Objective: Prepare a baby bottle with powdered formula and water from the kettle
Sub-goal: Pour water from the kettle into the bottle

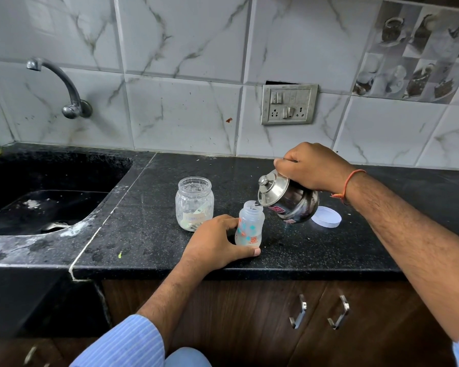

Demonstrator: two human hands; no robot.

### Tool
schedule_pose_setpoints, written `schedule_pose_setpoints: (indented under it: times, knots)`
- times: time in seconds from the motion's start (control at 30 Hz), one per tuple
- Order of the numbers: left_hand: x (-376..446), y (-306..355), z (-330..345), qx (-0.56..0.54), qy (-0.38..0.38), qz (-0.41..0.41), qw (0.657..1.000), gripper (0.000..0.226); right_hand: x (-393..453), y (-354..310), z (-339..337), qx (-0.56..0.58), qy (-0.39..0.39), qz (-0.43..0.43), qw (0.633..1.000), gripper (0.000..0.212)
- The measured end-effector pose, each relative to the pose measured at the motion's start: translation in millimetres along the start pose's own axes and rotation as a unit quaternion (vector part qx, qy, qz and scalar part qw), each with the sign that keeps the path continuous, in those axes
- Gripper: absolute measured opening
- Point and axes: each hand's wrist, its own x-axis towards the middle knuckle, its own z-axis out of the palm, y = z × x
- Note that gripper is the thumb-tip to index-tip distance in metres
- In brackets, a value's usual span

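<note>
A small clear baby bottle [250,224] with coloured print stands uncapped on the black counter [143,234]. My left hand [215,241] wraps around its lower part from the left. My right hand [312,165] grips the handle of a steel kettle [289,200], which is tilted left with its spout over the bottle's mouth. The kettle's lid is on. An open clear formula jar [194,202] with a paper label and a little powder at the bottom stands just left of the bottle.
A white round lid [327,220] lies flat behind the kettle on the right. A dark sink [45,205] with a wall tap [64,88] lies to the left. A switch and socket plate [289,104] is on the tiled wall. Cabinet doors with metal handles [318,313] sit below.
</note>
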Motion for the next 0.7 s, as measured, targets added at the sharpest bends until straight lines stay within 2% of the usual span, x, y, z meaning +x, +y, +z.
schedule_pose_setpoints:
  times: [0.33, 0.7]
  knots:
    - [-0.2, -0.9, 0.8, -0.005, 0.004, 0.002, 1.0, 0.07, 0.9, -1.3, -0.6, -0.016, 0.002, -0.004, 1.0, 0.057]
    - [0.5, -1.1, 1.9, 0.002, 0.004, -0.001, 1.0, 0.08, 1.0, -3.7, -1.8, -0.023, 0.003, -0.006, 1.0, 0.056]
